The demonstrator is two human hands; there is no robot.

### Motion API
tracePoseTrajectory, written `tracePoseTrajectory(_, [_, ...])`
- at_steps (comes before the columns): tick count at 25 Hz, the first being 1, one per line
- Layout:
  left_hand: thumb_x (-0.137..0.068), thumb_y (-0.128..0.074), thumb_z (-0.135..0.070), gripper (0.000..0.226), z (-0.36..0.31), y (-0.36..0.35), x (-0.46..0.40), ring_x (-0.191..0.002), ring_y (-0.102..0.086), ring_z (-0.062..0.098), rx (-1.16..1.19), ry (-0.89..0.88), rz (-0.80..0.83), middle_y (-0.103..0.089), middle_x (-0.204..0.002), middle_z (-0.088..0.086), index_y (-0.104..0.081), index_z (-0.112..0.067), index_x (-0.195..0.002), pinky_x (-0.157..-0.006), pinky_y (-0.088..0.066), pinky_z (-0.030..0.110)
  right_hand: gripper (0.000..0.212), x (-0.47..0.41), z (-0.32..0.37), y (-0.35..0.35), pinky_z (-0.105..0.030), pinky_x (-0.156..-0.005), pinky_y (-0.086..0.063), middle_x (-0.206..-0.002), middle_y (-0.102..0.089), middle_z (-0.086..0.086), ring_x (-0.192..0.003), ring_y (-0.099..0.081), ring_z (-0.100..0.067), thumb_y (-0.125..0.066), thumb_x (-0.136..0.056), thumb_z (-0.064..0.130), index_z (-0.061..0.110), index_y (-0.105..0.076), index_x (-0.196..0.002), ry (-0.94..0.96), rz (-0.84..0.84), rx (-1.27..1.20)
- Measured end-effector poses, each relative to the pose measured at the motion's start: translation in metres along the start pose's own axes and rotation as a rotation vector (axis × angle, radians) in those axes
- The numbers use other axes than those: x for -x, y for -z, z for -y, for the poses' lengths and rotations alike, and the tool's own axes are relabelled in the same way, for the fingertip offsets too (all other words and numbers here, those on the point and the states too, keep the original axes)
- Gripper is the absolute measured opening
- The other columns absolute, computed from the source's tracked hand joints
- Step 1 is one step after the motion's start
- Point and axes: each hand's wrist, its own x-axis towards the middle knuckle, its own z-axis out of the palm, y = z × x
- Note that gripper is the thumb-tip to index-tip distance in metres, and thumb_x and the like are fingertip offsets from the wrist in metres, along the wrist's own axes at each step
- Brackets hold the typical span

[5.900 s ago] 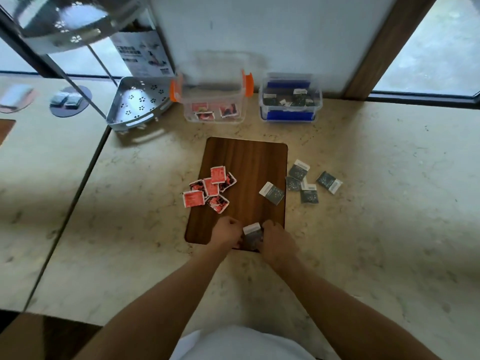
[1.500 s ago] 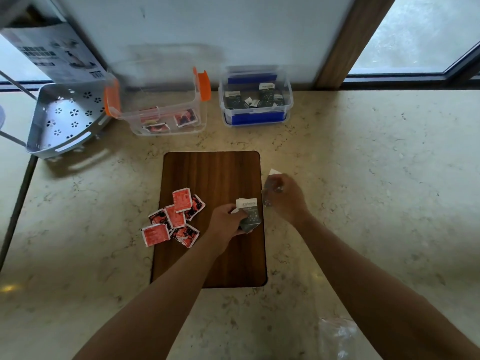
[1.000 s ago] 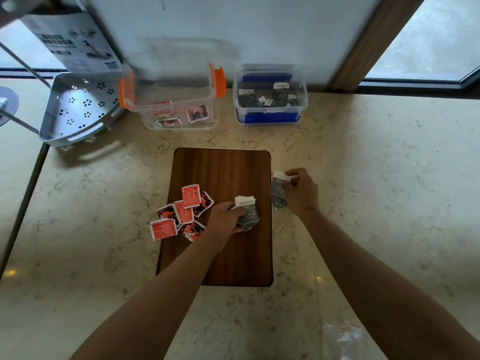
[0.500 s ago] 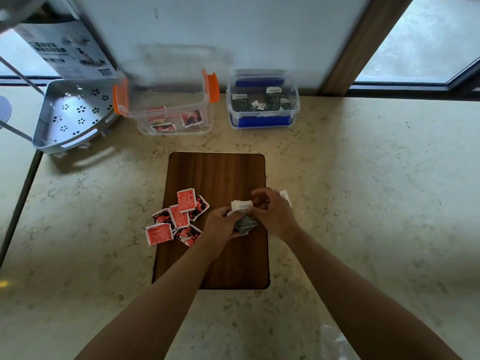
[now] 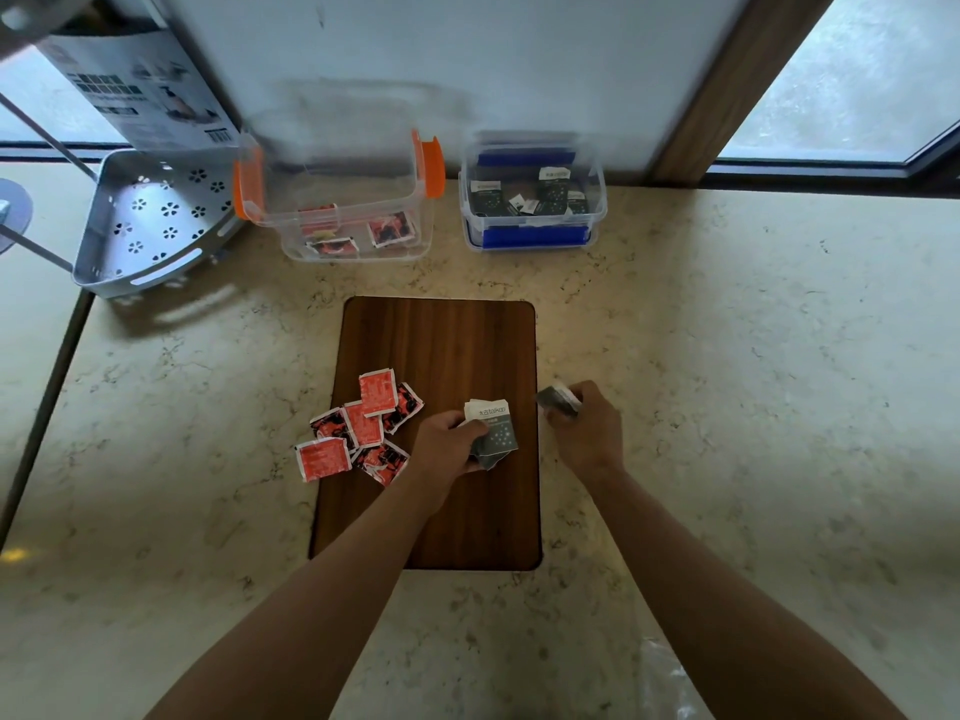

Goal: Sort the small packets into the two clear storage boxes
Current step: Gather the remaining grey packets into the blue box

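Observation:
My left hand (image 5: 449, 445) grips a small stack of grey packets (image 5: 493, 431) over the wooden board (image 5: 441, 345). My right hand (image 5: 587, 431) holds another grey packet (image 5: 556, 398) just past the board's right edge. Several red packets (image 5: 361, 426) lie in a loose pile at the board's left edge. At the back stand two clear boxes: the one with orange clips (image 5: 340, 200) holds a few red packets, the one with blue clips (image 5: 532, 200) holds several grey packets.
A grey perforated metal corner shelf (image 5: 150, 220) sits at the back left with a printed card (image 5: 140, 90) behind it. The marble counter (image 5: 753, 381) stretches to the right. A dark seam (image 5: 47, 402) runs down the counter's left side. Crumpled clear plastic (image 5: 665, 678) lies near the front.
My right hand met my left hand at the stack half a second ago, then drew back right to the board's edge with a grey packet in it. Loose grey packets are gone from the counter.

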Motion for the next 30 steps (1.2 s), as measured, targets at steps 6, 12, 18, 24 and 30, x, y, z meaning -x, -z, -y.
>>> tracePoseTrajectory(6, [-0.097, -0.059, -0.006, 0.031, 0.001, 0.0, 0.005, -0.094, -0.067, 0.023, -0.037, -0.022, 0.006, -0.064, -0.118, 0.013, -0.057, -0.002, -0.127, -0.082, -0.061, 0.044, 0.019, 0.017, 0.013, 0.012, -0.015, -0.056, -0.041, -0.079, -0.063, 0.006, -0.068, -0.058, -0.008, -0.052, -0.101, 0.024, 0.014, -0.065, -0.111, 0.036, 0.287, -0.296])
tracePoseTrajectory(12, [-0.098, -0.054, -0.011, 0.026, -0.004, -0.007, 0.01, -0.108, -0.067, 0.035, -0.023, 0.012, 0.035, -0.065, -0.123, 0.02, -0.061, -0.003, -0.122, -0.087, -0.06, 0.05, 0.03, 0.028, 0.015, 0.006, -0.019, -0.074, -0.058, -0.105, -0.07, 0.008, -0.092, -0.068, -0.008, -0.072, -0.089, 0.022, 0.018, -0.065, -0.119, 0.195, 0.327, -0.182])
tracePoseTrajectory(18, [-0.094, -0.062, -0.014, 0.018, -0.002, -0.006, 0.011, -0.109, -0.066, 0.031, 0.02, -0.022, 0.1, -0.065, -0.12, 0.016, -0.064, -0.007, -0.111, -0.088, -0.06, 0.046, 0.049, 0.026, 0.025, 0.0, -0.011, -0.066, -0.05, -0.091, -0.063, 0.014, -0.079, -0.061, -0.002, -0.081, -0.08, 0.027, 0.02, -0.058, -0.123, 0.19, 0.232, -0.174])
tracePoseTrajectory(24, [-0.093, -0.064, -0.012, 0.031, -0.008, -0.007, -0.005, -0.109, -0.067, 0.027, -0.023, -0.08, -0.004, -0.066, -0.123, 0.016, -0.062, -0.003, -0.123, -0.092, -0.059, 0.044, 0.056, 0.014, 0.029, -0.003, -0.03, -0.083, -0.06, -0.119, -0.064, -0.002, -0.101, -0.067, -0.014, -0.067, -0.092, 0.038, 0.015, -0.048, -0.139, -0.175, 0.424, -0.458])
tracePoseTrajectory(30, [-0.092, -0.061, -0.006, 0.014, -0.043, -0.02, -0.013, -0.103, -0.068, 0.027, 0.182, -0.081, 0.061, -0.07, -0.108, 0.017, -0.065, -0.001, -0.105, -0.092, -0.058, 0.04, 0.035, -0.002, 0.035, -0.001, -0.038, -0.089, -0.06, -0.116, -0.07, -0.013, -0.099, -0.073, -0.021, -0.065, -0.094, 0.017, 0.003, -0.059, -0.125, -0.255, 0.417, -0.782])
